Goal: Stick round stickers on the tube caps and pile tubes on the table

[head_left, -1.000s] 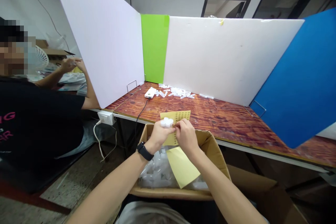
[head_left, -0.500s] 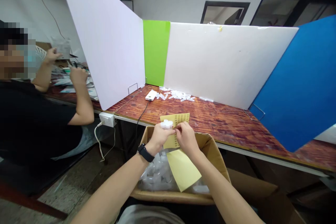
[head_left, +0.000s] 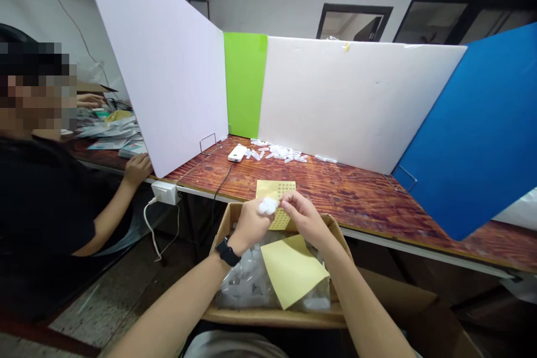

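Note:
My left hand (head_left: 251,226) is closed around a small bundle of white translucent plastic tubes (head_left: 267,206), their ends facing up. Close beside them, my right hand (head_left: 308,219) has thumb and forefinger pinched together; anything between these fingertips is too small to make out. Behind both hands is a yellow sheet of small dark labels (head_left: 287,186), partly covered by them. Below, a cardboard box (head_left: 342,238) holds many clear plastic tubes (head_left: 247,285), with a plain yellow sheet (head_left: 293,271) lying on top of them.
Loose white tubes (head_left: 281,152) lie on the wooden table (head_left: 344,190) near a white corded device (head_left: 237,152). White, green and blue panels (head_left: 436,145) stand around it. A power socket (head_left: 165,192) hangs at the edge. A co-worker (head_left: 46,190) sits at left.
The tube bundle has tipped so its ends face me more, and my right fingertips have drawn slightly apart from my left hand. The co-worker's raised hands have come down.

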`<state>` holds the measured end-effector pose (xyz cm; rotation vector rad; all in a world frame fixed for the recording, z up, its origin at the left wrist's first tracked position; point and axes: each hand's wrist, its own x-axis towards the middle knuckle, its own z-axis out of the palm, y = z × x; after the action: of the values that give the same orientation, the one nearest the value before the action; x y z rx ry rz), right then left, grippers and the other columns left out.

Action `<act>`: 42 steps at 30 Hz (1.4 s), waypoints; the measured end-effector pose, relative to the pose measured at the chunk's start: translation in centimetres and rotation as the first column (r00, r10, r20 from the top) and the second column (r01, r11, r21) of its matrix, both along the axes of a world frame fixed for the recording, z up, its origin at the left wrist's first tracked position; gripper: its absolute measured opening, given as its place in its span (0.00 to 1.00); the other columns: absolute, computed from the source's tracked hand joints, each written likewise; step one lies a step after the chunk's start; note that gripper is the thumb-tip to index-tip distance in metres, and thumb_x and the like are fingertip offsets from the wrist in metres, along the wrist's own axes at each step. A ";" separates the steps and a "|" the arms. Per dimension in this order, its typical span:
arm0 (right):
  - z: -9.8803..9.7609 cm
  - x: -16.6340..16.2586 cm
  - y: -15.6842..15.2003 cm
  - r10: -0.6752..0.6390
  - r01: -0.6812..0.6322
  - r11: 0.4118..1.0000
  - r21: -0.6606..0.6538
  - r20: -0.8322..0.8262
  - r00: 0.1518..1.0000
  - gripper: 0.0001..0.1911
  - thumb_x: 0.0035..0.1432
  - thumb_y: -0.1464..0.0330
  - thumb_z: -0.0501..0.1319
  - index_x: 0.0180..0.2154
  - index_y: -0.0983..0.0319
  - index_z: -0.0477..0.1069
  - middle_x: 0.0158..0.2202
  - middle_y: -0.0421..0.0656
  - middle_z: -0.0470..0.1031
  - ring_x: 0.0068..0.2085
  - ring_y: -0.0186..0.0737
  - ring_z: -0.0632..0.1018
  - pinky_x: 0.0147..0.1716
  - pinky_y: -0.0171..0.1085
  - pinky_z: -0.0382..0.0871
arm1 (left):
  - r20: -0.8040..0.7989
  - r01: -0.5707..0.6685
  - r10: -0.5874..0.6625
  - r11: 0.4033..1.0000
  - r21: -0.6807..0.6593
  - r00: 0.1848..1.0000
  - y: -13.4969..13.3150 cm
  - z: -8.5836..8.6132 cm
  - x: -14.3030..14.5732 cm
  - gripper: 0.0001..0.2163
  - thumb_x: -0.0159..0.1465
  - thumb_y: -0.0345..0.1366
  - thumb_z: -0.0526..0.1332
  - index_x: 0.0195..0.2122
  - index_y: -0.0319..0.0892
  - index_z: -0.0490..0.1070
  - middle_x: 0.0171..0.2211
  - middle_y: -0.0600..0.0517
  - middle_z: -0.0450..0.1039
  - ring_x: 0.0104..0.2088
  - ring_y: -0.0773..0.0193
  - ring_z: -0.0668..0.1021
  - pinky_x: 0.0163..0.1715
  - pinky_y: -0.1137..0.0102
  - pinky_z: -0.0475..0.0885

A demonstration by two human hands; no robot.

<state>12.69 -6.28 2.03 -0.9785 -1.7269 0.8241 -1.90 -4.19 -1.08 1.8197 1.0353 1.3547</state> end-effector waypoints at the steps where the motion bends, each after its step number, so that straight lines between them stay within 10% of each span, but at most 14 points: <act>1: 0.1 0.0 0.0 0.016 -0.016 1.000 0.025 0.009 1.000 0.07 0.57 0.64 0.52 0.30 0.61 0.62 0.32 0.40 0.64 0.34 0.35 0.67 0.35 0.35 0.61 | -0.064 -0.017 0.020 0.999 0.049 0.998 -0.1 0.0 0.0 0.05 0.52 0.31 0.56 0.20 0.39 0.62 0.18 0.57 0.61 0.20 0.72 0.62 0.21 0.75 0.56; 10: 0.3 -0.6 0.0 0.041 -0.041 0.999 0.005 -0.021 0.999 0.05 0.55 0.66 0.54 0.29 0.61 0.63 0.34 0.42 0.64 0.37 0.37 0.67 0.36 0.35 0.61 | -0.384 -0.115 0.188 0.972 0.206 0.904 -0.7 0.4 0.4 0.08 0.58 0.35 0.51 0.26 0.40 0.65 0.22 0.52 0.68 0.22 0.68 0.68 0.24 0.73 0.57; 26: 0.0 -1.4 0.1 -0.078 0.034 0.984 -0.174 -0.254 0.964 0.05 0.44 0.70 0.60 0.25 0.62 0.63 0.29 0.40 0.66 0.31 0.35 0.67 0.31 0.34 0.61 | -0.438 -0.198 0.308 0.939 0.280 0.844 -1.1 0.1 0.9 0.06 0.57 0.32 0.51 0.29 0.41 0.67 0.26 0.51 0.71 0.25 0.65 0.71 0.25 0.72 0.58; 36: -1.3 -1.3 0.6 0.013 -0.119 0.972 -0.204 -0.456 0.890 0.12 0.43 0.65 0.65 0.29 0.62 0.65 0.27 0.39 0.66 0.28 0.35 0.69 0.29 0.34 0.63 | -0.274 -0.173 0.237 0.956 0.238 0.932 -1.5 0.3 1.0 0.07 0.56 0.32 0.52 0.25 0.40 0.68 0.23 0.50 0.70 0.24 0.66 0.70 0.25 0.72 0.60; 42: -1.5 -0.9 0.6 -0.127 0.134 0.991 0.010 -0.274 0.953 0.08 0.50 0.66 0.59 0.34 0.61 0.66 0.34 0.43 0.67 0.36 0.40 0.71 0.35 0.38 0.65 | 0.319 -0.104 0.170 0.971 -0.214 0.932 0.2 0.5 0.6 0.06 0.46 0.30 0.61 0.27 0.37 0.68 0.25 0.52 0.71 0.25 0.66 0.72 0.28 0.71 0.66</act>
<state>11.77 -5.66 0.49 -0.9037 -1.4191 0.8056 -1.28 -3.94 -0.60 1.3367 1.0814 1.5251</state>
